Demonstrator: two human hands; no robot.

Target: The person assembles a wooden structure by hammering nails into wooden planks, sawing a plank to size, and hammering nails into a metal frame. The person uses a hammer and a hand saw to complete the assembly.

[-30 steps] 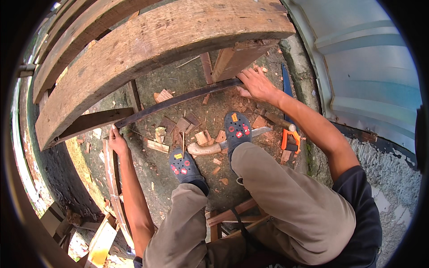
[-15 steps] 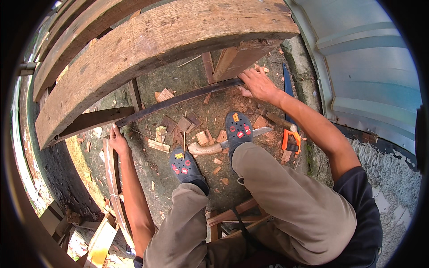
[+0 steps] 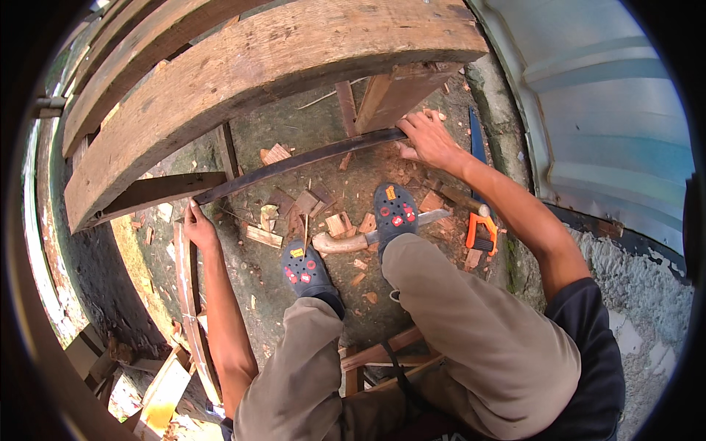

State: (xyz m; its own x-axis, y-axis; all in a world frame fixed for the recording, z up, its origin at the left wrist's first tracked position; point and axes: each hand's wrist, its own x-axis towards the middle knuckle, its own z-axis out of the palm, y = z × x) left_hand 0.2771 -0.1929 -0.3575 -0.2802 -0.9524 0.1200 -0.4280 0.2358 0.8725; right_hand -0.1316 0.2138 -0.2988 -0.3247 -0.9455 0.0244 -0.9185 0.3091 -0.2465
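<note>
Head view: a seated person leans over a dirt floor (image 3: 257,132) strewn with wood chips (image 3: 334,224).
Dark strip: a long thin dark wooden strip (image 3: 294,163) runs aslant under the heavy plank bench (image 3: 243,73), spanning from one hand to the other.
Left hand (image 3: 197,228): fingers curled, pinching the strip's lower left end.
Right hand (image 3: 430,140): fingers spread, pressed flat against the strip's right end by a bench leg (image 3: 393,95).
Doing it well: I judge that even pressure at both ends keeps the strip from twisting.
Nearby: machete (image 3: 360,239) under the right clog (image 3: 395,213); orange-handled saw (image 3: 479,220) beside it.
</note>
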